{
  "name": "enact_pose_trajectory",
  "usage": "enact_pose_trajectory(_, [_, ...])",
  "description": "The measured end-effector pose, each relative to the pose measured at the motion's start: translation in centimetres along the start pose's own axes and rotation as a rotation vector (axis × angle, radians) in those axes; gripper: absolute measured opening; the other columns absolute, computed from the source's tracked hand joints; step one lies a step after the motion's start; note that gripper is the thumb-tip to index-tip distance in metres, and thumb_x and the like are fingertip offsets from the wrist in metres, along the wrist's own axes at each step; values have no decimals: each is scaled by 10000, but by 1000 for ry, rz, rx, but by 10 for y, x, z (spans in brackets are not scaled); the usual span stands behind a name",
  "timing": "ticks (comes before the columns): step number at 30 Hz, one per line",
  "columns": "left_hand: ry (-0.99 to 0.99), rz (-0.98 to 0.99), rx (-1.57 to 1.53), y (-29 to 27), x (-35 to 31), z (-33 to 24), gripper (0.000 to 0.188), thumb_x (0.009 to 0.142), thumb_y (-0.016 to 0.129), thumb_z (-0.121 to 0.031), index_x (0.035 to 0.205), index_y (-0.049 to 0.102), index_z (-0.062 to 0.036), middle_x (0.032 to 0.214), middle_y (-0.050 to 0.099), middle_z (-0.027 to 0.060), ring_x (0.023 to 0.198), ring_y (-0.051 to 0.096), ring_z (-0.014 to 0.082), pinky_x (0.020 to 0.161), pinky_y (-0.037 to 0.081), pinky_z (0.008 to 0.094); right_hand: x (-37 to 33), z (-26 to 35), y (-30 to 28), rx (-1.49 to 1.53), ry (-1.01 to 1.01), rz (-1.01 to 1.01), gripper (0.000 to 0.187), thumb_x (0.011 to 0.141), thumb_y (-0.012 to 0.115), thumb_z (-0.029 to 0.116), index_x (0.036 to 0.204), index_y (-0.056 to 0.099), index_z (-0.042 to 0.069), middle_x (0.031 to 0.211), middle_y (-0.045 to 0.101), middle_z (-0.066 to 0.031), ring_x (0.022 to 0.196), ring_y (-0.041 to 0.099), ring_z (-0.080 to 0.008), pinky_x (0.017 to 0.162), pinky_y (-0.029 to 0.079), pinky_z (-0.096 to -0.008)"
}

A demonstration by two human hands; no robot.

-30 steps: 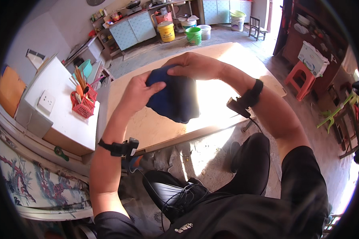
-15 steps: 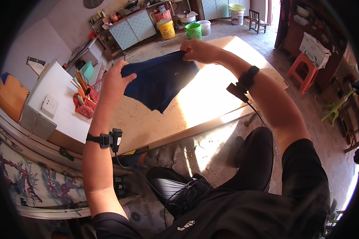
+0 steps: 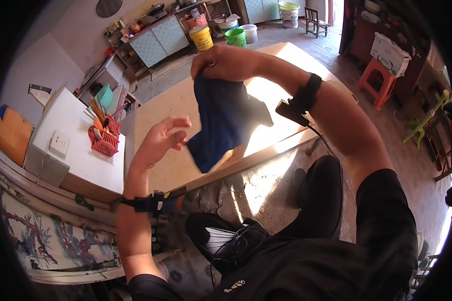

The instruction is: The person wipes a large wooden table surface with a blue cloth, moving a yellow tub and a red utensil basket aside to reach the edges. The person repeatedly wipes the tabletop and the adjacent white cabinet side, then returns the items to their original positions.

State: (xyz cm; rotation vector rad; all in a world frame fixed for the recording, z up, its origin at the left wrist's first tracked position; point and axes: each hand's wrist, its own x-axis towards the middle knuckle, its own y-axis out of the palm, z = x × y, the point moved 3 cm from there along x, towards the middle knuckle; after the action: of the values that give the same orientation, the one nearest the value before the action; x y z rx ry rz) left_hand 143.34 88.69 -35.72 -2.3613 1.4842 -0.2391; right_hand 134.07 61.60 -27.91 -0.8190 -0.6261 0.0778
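A dark blue cloth (image 3: 218, 113) hangs in loose folds above the wooden table (image 3: 158, 103). My right hand (image 3: 228, 62) grips it by the top, fingers closed on the fabric. Its lower part swings out to both sides and is a little blurred. Beside the cloth's left edge, my left hand (image 3: 163, 140) is raised with fingers slightly bent and apart, and it seems to hold nothing. Each of my forearms wears a black strap with a small device on it.
Left of the table, a white cabinet top (image 3: 80, 135) bears a red basket (image 3: 105, 143) with chopsticks and utensils. Beyond the table stand a yellow bucket (image 3: 201, 37) and a green bucket (image 3: 235, 37). At right, a red stool (image 3: 376, 83) carries a box (image 3: 390, 54).
My left hand has let go of the cloth's left edge and moved down and toward me. My right hand has shifted left, and the cloth now hangs from it alone.
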Motion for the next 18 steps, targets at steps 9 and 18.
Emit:
enact_pose_trajectory(9, [190, -56, 107, 47, 28, -10, 278, 1017, 709, -240, 1205, 709, -36, 939, 678, -35, 866, 585, 56, 813, 474, 238, -15, 63, -7, -200, -87, 123, 218, 939, 687, 146, 1121, 730, 35, 1023, 748, -104, 946, 710, -223, 873, 545, -344])
enact_pose_trajectory(18, [469, -575, 633, 16, -3, -62, 213, 1048, 655, -212, 1114, 662, -10, 837, 629, 77, 766, 578, 180, 728, 476, 295, -50, 31, -46, -574, 162, 74, 335, 829, 839, 249, 977, 637, 27, 881, 688, -163, 854, 683, -341, 777, 515, -442])
